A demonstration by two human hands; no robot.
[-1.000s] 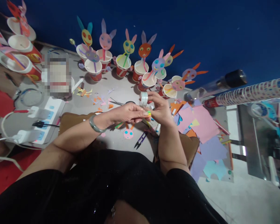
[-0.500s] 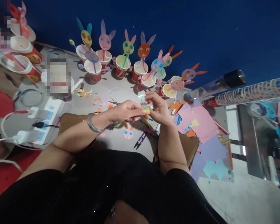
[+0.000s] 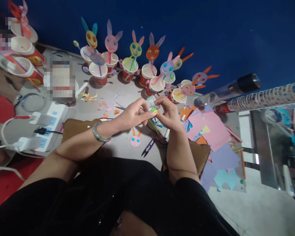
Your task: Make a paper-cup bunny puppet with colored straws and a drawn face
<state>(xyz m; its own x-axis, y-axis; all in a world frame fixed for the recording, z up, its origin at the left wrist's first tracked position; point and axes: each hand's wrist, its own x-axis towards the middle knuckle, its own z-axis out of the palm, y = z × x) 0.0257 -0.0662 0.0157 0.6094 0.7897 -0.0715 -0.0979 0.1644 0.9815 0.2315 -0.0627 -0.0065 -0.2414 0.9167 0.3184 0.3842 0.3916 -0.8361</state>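
Close together over the table, both my hands work at one spot. My left hand point(image 3: 135, 114), with a bangle at the wrist, pinches a small green and yellow piece point(image 3: 153, 111), too small to name for certain. My right hand point(image 3: 169, 113) curls its fingers around a roll of clear tape point(image 3: 151, 102), which touches or nearly touches the piece. Below them lies a pink paper rabbit face point(image 3: 135, 141) with orange ears and blue eyes. Purple-handled thread snips point(image 3: 148, 147) rest beside it, and the scissors point(image 3: 120, 107) lie partly hidden behind my left hand.
Several paper cups with rabbit faces point(image 3: 152, 52) stand along the blue wall. Coloured paper sheets point(image 3: 213, 127) pile up at right, near a long stack of cups point(image 3: 267, 97). A power strip point(image 3: 51, 127) with plugs sits at left. Paper scraps point(image 3: 105, 106) litter the middle.
The tape roll has tipped and shifted slightly right, closer to the green and yellow piece. My left fingers have lifted and spread a little, and the piece has risen slightly.
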